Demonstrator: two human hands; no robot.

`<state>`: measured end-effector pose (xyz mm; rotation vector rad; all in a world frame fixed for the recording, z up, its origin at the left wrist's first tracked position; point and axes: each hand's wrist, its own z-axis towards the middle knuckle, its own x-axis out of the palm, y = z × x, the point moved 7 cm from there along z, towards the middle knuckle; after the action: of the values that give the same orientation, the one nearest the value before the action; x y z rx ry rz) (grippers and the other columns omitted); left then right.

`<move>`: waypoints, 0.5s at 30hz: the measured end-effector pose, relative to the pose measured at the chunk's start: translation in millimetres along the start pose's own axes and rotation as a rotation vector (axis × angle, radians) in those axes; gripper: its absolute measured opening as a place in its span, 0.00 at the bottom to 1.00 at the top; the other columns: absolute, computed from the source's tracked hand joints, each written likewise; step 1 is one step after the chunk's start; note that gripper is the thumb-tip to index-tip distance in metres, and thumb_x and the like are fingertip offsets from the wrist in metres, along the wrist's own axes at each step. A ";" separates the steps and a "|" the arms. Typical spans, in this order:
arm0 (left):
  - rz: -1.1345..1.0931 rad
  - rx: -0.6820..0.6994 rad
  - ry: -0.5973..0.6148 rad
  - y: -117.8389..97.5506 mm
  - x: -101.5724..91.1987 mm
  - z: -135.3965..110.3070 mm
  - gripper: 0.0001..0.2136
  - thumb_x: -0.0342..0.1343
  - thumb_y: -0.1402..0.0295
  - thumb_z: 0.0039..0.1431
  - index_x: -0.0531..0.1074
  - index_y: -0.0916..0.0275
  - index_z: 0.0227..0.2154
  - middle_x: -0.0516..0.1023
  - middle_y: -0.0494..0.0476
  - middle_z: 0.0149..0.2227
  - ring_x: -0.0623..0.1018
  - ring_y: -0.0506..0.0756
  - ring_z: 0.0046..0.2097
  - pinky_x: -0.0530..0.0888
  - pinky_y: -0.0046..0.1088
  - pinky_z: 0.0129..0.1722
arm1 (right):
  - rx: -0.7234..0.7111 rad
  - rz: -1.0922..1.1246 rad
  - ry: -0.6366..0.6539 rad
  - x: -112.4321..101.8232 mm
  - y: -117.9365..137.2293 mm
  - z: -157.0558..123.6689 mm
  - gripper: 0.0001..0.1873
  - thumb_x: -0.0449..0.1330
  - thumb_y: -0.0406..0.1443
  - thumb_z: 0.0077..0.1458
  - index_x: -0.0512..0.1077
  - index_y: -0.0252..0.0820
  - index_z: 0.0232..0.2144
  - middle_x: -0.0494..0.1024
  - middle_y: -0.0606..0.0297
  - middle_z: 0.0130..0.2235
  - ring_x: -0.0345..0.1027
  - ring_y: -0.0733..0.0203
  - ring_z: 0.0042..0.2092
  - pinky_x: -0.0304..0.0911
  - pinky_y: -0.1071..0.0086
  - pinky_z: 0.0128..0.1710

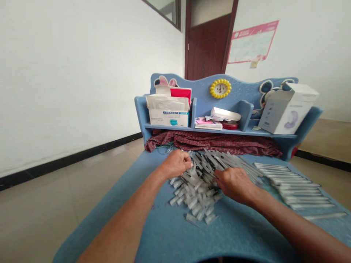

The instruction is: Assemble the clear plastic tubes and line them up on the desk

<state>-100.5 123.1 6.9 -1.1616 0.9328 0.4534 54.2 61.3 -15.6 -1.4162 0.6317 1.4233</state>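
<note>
- I am looking down through the head camera at a blue, speckled tabletop (pixel 164 233), with both bare hands reaching in over it.
- I am holding the left hand (pixel 175 163) at the upper left edge of a heap of short, translucent plastic caps (pixel 196 193); its fingers are curling inward, but I cannot tell how far its fingertips are parting or whether they are gripping a piece.
- I am holding the right hand (pixel 236 184) at the right side of that heap, fingers bending toward it; the fingertips are blurring, so I cannot tell how closely they are meeting or what they are holding.
- The caps are lying jumbled in the middle of the tabletop, a few spreading toward me.
- Slender, dark-tipped pieces (pixel 205 160) are lying between the hands, and long, translucent plastic tubes (pixel 233 160) are fanning out behind the right hand.
- Slim, translucent rods with dark lines (pixel 304 193) are lying side by side in a slanting row at the right.
- Behind everything, a dark red checked cloth (pixel 219 142) is lying bunched beneath a blue shelf (pixel 244 87), which is bearing a white, teal-printed mask box (pixel 156 115) and a yellow-rimmed round clock (pixel 220 88).
</note>
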 end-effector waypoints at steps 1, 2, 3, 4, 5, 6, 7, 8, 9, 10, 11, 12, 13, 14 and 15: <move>0.052 0.012 -0.010 -0.3 -1.3 0.4 0.06 0.53 0.69 0.48 0.70 0.63 0.21 0.69 0.46 0.17 0.70 0.48 0.22 0.62 0.21 0.24 | 0.011 0.003 -0.010 -1.6 -1.4 -0.9 0.14 0.46 0.35 0.58 0.72 0.42 0.31 0.78 0.57 0.26 0.73 0.55 0.28 0.51 0.71 0.23; 0.101 0.027 -0.026 -0.6 -2.6 0.8 0.05 0.53 0.70 0.48 0.71 0.63 0.21 0.70 0.47 0.18 0.71 0.49 0.23 0.62 0.22 0.25 | 0.020 0.007 -0.021 -3.6 -2.7 -1.9 0.14 0.46 0.35 0.58 0.72 0.43 0.31 0.78 0.58 0.26 0.73 0.56 0.27 0.49 0.71 0.23; 0.147 0.044 -0.043 -1.0 -3.5 1.1 0.05 0.52 0.71 0.47 0.71 0.63 0.21 0.70 0.48 0.18 0.71 0.49 0.25 0.62 0.22 0.26 | 0.027 0.013 -0.033 -6.2 -4.1 -3.0 0.14 0.46 0.35 0.58 0.71 0.43 0.31 0.78 0.59 0.25 0.73 0.57 0.27 0.48 0.71 0.22; 0.188 0.061 -0.059 -1.4 -3.7 1.2 0.05 0.52 0.71 0.47 0.71 0.63 0.21 0.71 0.48 0.19 0.71 0.50 0.26 0.62 0.22 0.26 | 0.036 0.018 -0.048 -9.3 -5.7 -4.1 0.14 0.46 0.35 0.58 0.71 0.43 0.30 0.78 0.59 0.25 0.72 0.58 0.26 0.46 0.71 0.22; 0.223 0.079 -0.073 -1.7 -3.3 1.3 0.05 0.52 0.72 0.47 0.71 0.63 0.21 0.71 0.49 0.20 0.72 0.50 0.27 0.61 0.22 0.26 | 0.045 0.023 -0.066 -12.8 -7.4 -5.4 0.14 0.47 0.35 0.58 0.71 0.43 0.29 0.78 0.60 0.24 0.71 0.59 0.25 0.45 0.71 0.22; 0.256 0.093 -0.084 -1.7 -2.4 1.3 0.05 0.51 0.72 0.47 0.71 0.63 0.21 0.72 0.50 0.20 0.72 0.51 0.27 0.61 0.22 0.26 | 0.054 0.030 -0.091 -16.8 -9.3 -6.7 0.13 0.47 0.35 0.57 0.71 0.43 0.28 0.77 0.60 0.23 0.71 0.60 0.24 0.44 0.71 0.21; 0.285 0.104 -0.094 -1.5 -1.2 1.1 0.05 0.51 0.72 0.48 0.71 0.63 0.22 0.72 0.50 0.21 0.72 0.51 0.28 0.61 0.23 0.26 | 0.064 0.039 -0.123 -21.0 -11.5 -8.0 0.13 0.47 0.35 0.57 0.71 0.43 0.27 0.77 0.61 0.22 0.70 0.61 0.23 0.43 0.70 0.21; 0.311 0.110 -0.103 -1.1 -0.1 0.9 0.05 0.51 0.72 0.48 0.71 0.63 0.22 0.72 0.51 0.21 0.72 0.51 0.28 0.61 0.23 0.26 | 0.077 0.051 -0.162 -25.4 -14.1 -9.5 0.13 0.48 0.35 0.56 0.71 0.42 0.27 0.76 0.62 0.21 0.69 0.62 0.22 0.42 0.70 0.21; 0.335 0.112 -0.111 -0.7 0.9 0.7 0.06 0.51 0.72 0.49 0.72 0.62 0.23 0.72 0.51 0.22 0.72 0.52 0.28 0.61 0.23 0.27 | 0.087 0.071 -0.209 -29.9 -16.9 -11.1 0.13 0.48 0.35 0.56 0.71 0.42 0.26 0.76 0.62 0.21 0.68 0.63 0.22 0.42 0.70 0.21; 0.354 0.115 -0.117 -0.4 1.8 0.4 0.06 0.50 0.72 0.49 0.72 0.62 0.23 0.72 0.52 0.22 0.72 0.52 0.28 0.61 0.24 0.27 | 0.094 0.103 -0.261 -34.2 -19.8 -12.9 0.13 0.49 0.36 0.56 0.71 0.42 0.25 0.75 0.63 0.20 0.68 0.63 0.21 0.43 0.71 0.21; 0.372 0.119 -0.121 -0.4 2.4 0.1 0.06 0.50 0.72 0.49 0.72 0.62 0.24 0.73 0.52 0.23 0.72 0.52 0.28 0.61 0.24 0.28 | 0.097 0.148 -0.314 -38.0 -22.7 -14.6 0.13 0.49 0.37 0.56 0.72 0.42 0.26 0.75 0.64 0.20 0.67 0.64 0.21 0.45 0.71 0.22; 0.385 0.125 -0.123 -0.6 2.8 -0.1 0.06 0.50 0.72 0.50 0.72 0.62 0.24 0.73 0.52 0.23 0.72 0.52 0.29 0.61 0.24 0.28 | 0.096 0.206 -0.364 -41.1 -25.8 -16.3 0.13 0.50 0.37 0.56 0.73 0.42 0.27 0.75 0.65 0.20 0.67 0.65 0.20 0.46 0.72 0.22; 0.395 0.130 -0.123 -0.7 3.1 -0.2 0.06 0.50 0.72 0.50 0.72 0.61 0.25 0.73 0.53 0.24 0.73 0.53 0.29 0.62 0.25 0.29 | 0.092 0.270 -0.409 -43.4 -28.8 -17.8 0.13 0.50 0.37 0.55 0.73 0.41 0.28 0.75 0.65 0.20 0.66 0.66 0.20 0.48 0.73 0.23; 0.403 0.132 -0.121 -0.6 3.3 -0.1 0.06 0.50 0.73 0.50 0.72 0.61 0.25 0.74 0.53 0.24 0.73 0.53 0.30 0.63 0.25 0.30 | 0.087 0.338 -0.446 -45.2 -31.9 -19.2 0.12 0.51 0.37 0.55 0.74 0.41 0.29 0.75 0.66 0.20 0.66 0.67 0.20 0.50 0.74 0.23; 0.409 0.131 -0.119 -0.5 3.5 0.0 0.06 0.50 0.73 0.50 0.72 0.61 0.25 0.74 0.54 0.25 0.73 0.54 0.30 0.63 0.26 0.30 | 0.084 0.401 -0.483 -46.8 -35.0 -20.4 0.11 0.51 0.36 0.55 0.74 0.41 0.30 0.74 0.67 0.20 0.65 0.68 0.20 0.51 0.75 0.23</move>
<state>-98.2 122.4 4.3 -0.8142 1.0821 0.7704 85.8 43.3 34.4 -0.8546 0.6694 1.9463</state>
